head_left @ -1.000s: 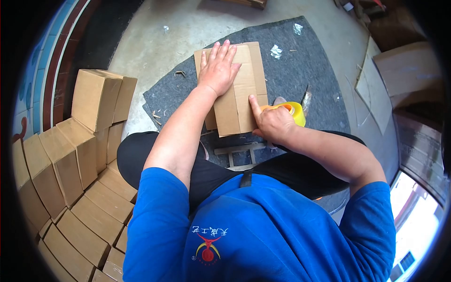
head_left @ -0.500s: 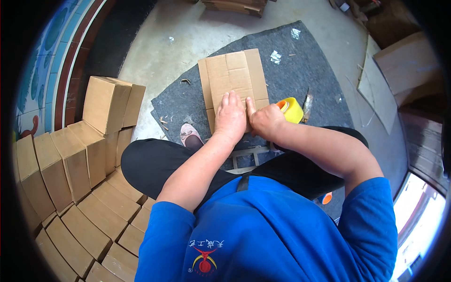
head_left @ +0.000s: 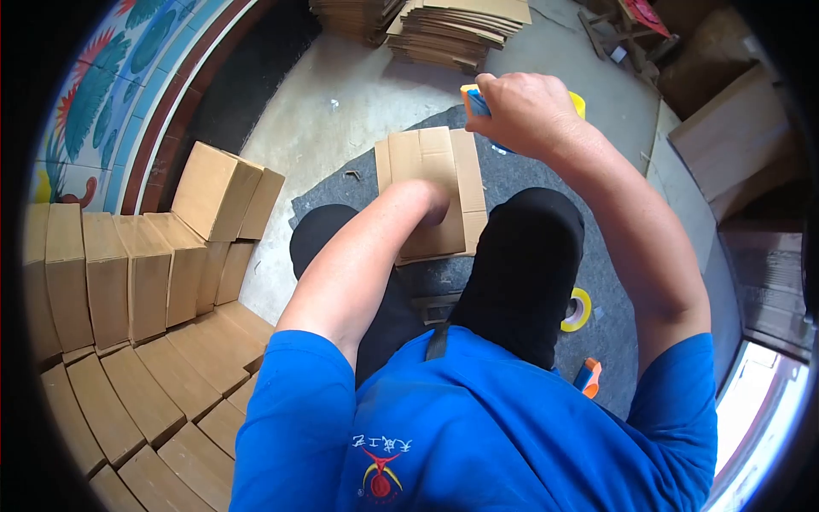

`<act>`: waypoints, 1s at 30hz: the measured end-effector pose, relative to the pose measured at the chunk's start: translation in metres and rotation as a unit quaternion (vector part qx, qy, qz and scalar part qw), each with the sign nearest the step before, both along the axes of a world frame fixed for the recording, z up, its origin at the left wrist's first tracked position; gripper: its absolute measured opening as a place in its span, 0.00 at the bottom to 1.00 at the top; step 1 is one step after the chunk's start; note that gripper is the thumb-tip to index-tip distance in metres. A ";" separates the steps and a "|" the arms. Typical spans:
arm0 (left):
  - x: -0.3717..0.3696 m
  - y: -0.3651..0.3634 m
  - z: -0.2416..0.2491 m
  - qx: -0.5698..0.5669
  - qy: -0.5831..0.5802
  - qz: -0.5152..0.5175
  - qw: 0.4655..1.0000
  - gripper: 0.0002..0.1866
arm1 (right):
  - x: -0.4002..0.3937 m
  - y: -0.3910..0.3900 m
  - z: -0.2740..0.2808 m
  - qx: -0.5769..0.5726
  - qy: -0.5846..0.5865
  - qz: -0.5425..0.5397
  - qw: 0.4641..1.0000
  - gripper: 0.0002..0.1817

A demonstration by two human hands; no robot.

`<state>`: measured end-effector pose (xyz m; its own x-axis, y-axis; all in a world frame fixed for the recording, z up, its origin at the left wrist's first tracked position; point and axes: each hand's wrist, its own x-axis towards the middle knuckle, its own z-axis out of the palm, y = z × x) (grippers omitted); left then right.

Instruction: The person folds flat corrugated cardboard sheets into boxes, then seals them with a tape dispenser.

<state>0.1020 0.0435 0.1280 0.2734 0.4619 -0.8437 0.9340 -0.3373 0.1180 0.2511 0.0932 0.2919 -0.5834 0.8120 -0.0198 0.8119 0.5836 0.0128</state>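
Note:
A cardboard box (head_left: 416,158) with its flaps folded together lies on the dark mat between my knees. My left hand (head_left: 433,203) rests at the middle of its top, bent at the wrist. The fingers of that hand are hidden behind the wrist. Up and to the right, off the far right corner of the box, my right hand (head_left: 525,107) grips a tape dispenser (head_left: 475,102) with blue and orange parts. Part of a yellow tape roll shows behind that hand. Whether a strip of tape runs to the box, I cannot make out.
Closed cardboard boxes (head_left: 153,375) are stacked in rows on my left. Flattened cartons (head_left: 456,30) are piled at the far side. Near my right knee lie a yellow tape roll (head_left: 577,310) and an orange and blue dispenser (head_left: 589,377) on the mat (head_left: 610,256).
My right hand has risen from the box up and away to the right with the tape dispenser. My left hand, flat before, is now bent with its fingers out of sight. My right knee has shifted inward.

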 end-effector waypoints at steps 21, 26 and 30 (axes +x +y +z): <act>-0.079 0.046 -0.018 -0.163 -0.591 0.667 0.423 0.35 | 0.040 0.036 -0.139 -0.310 0.462 -0.131 0.820 0.18; -0.083 0.048 -0.022 -0.142 -0.605 0.659 0.424 0.34 | 0.033 0.039 -0.140 -0.310 0.461 -0.111 0.824 0.19; -0.094 0.048 -0.025 -0.231 -0.630 0.654 0.350 0.28 | 0.033 0.040 -0.144 -0.320 0.488 -0.100 0.806 0.18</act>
<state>0.0084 0.0913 0.1031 0.3727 0.7804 -0.5022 -0.6370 0.6086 0.4731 0.2838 0.1336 0.1482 -0.4342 0.8970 -0.0830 0.3320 0.0737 -0.9404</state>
